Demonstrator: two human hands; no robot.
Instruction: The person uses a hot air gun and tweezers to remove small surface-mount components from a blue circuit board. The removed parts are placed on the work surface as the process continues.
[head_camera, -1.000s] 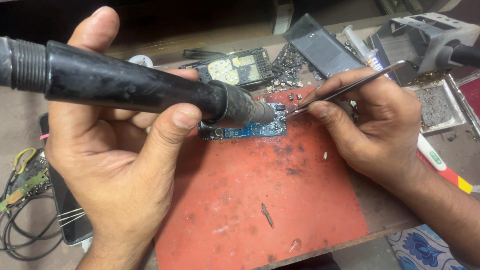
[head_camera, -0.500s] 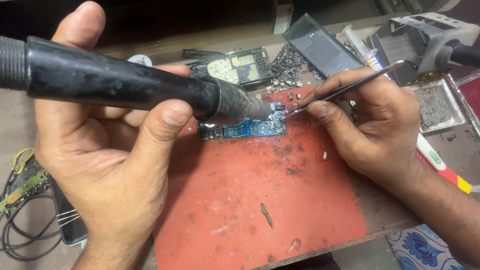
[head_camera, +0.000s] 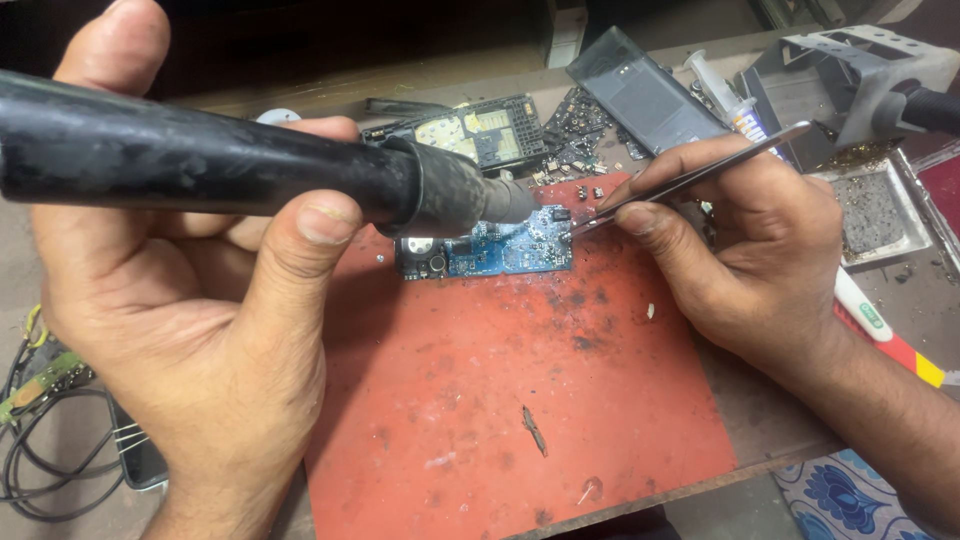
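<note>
Blue circuit board (head_camera: 505, 250), long axis left-right: left hand (head_camera: 200, 330) fisted around hot-air nozzle handle (head_camera: 240, 170) above; right hand (head_camera: 760, 250) pinching tweezers (head_camera: 690, 180) at its right edge.

Matt, scuffed black plastic hot-air tool handle (head_camera: 200, 170), thin shiny metal tweezers (head_camera: 700, 172), glossy blue circuit board (head_camera: 500, 250), stained matt red rubber-like mat (head_camera: 500, 400), smoky translucent plastic cover (head_camera: 645, 95), dull grey metal tray (head_camera: 880, 215)

At the bench's far edge lie a dismantled phone frame (head_camera: 478, 130) with scattered small parts (head_camera: 575, 125) beside it, a dark glass panel (head_camera: 645, 95) and a syringe (head_camera: 722, 95). A metal stand (head_camera: 860, 70) and grey tray (head_camera: 875, 210) occupy the far right corner. Black wires (head_camera: 30, 450) coil at the left edge
</note>
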